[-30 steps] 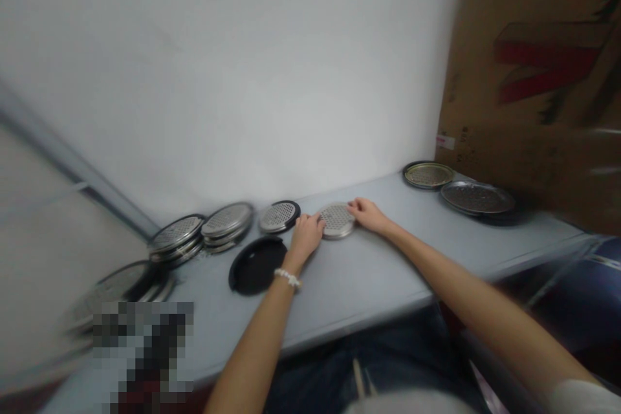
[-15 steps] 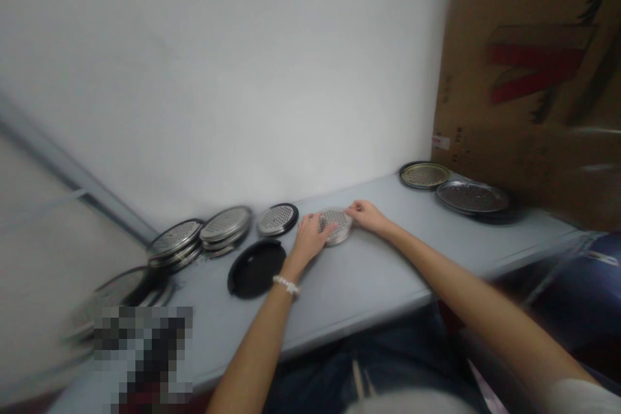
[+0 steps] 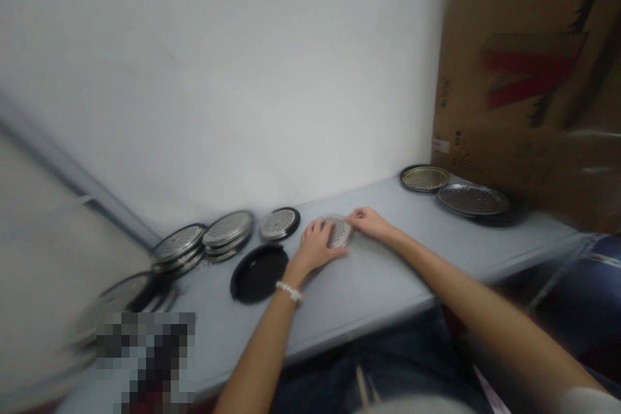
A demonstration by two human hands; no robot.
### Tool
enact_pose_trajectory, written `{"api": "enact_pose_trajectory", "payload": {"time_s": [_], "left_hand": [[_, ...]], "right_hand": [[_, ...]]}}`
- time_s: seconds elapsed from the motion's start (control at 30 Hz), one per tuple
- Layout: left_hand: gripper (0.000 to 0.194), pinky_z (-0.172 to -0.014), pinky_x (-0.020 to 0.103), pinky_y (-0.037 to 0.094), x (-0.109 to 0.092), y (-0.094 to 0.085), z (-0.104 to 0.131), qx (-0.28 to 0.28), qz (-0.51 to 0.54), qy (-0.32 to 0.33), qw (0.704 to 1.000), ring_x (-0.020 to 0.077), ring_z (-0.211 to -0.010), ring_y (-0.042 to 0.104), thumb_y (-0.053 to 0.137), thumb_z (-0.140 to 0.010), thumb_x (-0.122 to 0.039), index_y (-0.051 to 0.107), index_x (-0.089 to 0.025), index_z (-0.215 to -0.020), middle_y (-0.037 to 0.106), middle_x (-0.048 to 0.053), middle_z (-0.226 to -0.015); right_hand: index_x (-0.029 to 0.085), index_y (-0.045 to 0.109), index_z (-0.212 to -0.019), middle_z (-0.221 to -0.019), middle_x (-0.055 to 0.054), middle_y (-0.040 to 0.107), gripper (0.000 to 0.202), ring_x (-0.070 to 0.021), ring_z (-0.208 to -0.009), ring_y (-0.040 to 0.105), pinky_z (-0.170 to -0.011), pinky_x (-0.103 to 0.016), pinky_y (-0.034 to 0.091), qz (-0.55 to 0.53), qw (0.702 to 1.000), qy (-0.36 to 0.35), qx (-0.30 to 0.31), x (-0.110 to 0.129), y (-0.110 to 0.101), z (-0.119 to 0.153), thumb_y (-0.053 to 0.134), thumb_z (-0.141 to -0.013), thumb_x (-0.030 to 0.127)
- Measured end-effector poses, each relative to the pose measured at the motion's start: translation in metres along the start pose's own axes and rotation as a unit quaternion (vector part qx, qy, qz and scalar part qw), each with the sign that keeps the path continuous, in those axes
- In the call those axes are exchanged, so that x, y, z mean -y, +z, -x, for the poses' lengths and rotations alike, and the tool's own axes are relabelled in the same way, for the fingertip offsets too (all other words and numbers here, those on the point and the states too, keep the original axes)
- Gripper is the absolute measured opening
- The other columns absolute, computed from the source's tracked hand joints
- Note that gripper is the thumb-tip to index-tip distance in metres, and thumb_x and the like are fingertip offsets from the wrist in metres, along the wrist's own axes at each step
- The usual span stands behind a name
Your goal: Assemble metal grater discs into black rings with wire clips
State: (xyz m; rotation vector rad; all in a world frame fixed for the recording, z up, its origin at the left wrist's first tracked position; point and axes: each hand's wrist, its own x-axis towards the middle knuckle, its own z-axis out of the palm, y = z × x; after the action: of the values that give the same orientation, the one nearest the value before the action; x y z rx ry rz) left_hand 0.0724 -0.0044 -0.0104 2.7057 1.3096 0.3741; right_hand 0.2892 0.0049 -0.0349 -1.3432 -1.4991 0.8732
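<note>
A round perforated metal disc [image 3: 339, 230] lies on the table in front of me, between my two hands. My left hand [image 3: 317, 246] grips it from the left, with fingers curled over its top and the thumb along its near edge. At the disc's right edge, my right hand [image 3: 369, 221] pinches the rim between thumb and fingers. A black shallow round tray [image 3: 261, 273] rests just left of my left forearm. Behind it sits another perforated disc [image 3: 279, 223] in a black rim.
Two stacks of metal discs, a left one [image 3: 177, 246] and a right one [image 3: 228, 233], stand along the wall. More round plates [image 3: 130, 297] blur at far left. A gold-toned disc [image 3: 425, 178] and a dark round plate [image 3: 473, 199] lie near a large cardboard box [image 3: 514, 142].
My left hand has shifted slightly right over the disc, its thumb now lower at the near edge. My right hand stays at the right rim. The view has moved a little.
</note>
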Motion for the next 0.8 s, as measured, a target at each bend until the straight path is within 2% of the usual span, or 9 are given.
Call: {"api": "enact_pose_trajectory", "payload": {"time_s": [0.2, 0.4, 0.57, 0.8], "left_hand": [[0.087, -0.116, 0.052, 0.029, 0.002, 0.003, -0.001, -0.009, 0.001, -0.011, 1.0, 0.0367, -0.138, 0.036, 0.073, -0.072, -0.067, 0.047, -0.023, -0.142, 0.042, 0.016, -0.149], [0.091, -0.116, 0.052, 0.028, 0.005, 0.006, -0.002, -0.007, 0.002, -0.003, 1.0, 0.0369, -0.139, 0.035, 0.075, -0.071, -0.064, 0.043, -0.024, -0.146, 0.041, 0.015, -0.15], [0.093, -0.117, 0.052, 0.027, 0.007, 0.006, -0.002, -0.009, 0.013, -0.015, 1.0, 0.0374, -0.14, 0.033, 0.076, -0.069, -0.065, 0.043, -0.024, -0.147, 0.039, 0.015, -0.151], [0.097, -0.117, 0.054, 0.026, 0.007, 0.005, -0.001, -0.005, 0.024, -0.025, 0.999, 0.0385, -0.142, 0.03, 0.076, -0.067, -0.067, 0.042, -0.025, -0.147, 0.037, 0.016, -0.152]], "right_hand": [[0.018, 0.06, -0.067, -0.064, 0.001, 0.063, 0.024, -0.0139, -0.065, 0.056, -0.065, -0.025, 0.045, -0.019, 1.0, 0.005, -0.021, 0.001, 0.0, -0.002, 0.066, -0.076, 0.038], [0.021, 0.048, -0.067, -0.057, 0.003, 0.061, 0.02, -0.0124, -0.053, 0.054, -0.055, -0.023, 0.042, -0.043, 0.998, 0.029, -0.035, 0.005, -0.006, 0.0, 0.066, -0.075, 0.025], [0.021, 0.049, -0.068, -0.054, 0.003, 0.06, 0.021, -0.0114, -0.049, 0.054, -0.051, -0.021, 0.041, -0.058, 0.996, 0.05, -0.045, 0.011, -0.008, 0.002, 0.069, -0.075, 0.019], [0.019, 0.054, -0.068, -0.048, 0.004, 0.056, 0.021, -0.0093, -0.043, 0.048, -0.045, -0.02, 0.036, -0.039, 0.998, 0.049, -0.02, 0.009, -0.01, 0.003, 0.07, -0.079, 0.025]]}}
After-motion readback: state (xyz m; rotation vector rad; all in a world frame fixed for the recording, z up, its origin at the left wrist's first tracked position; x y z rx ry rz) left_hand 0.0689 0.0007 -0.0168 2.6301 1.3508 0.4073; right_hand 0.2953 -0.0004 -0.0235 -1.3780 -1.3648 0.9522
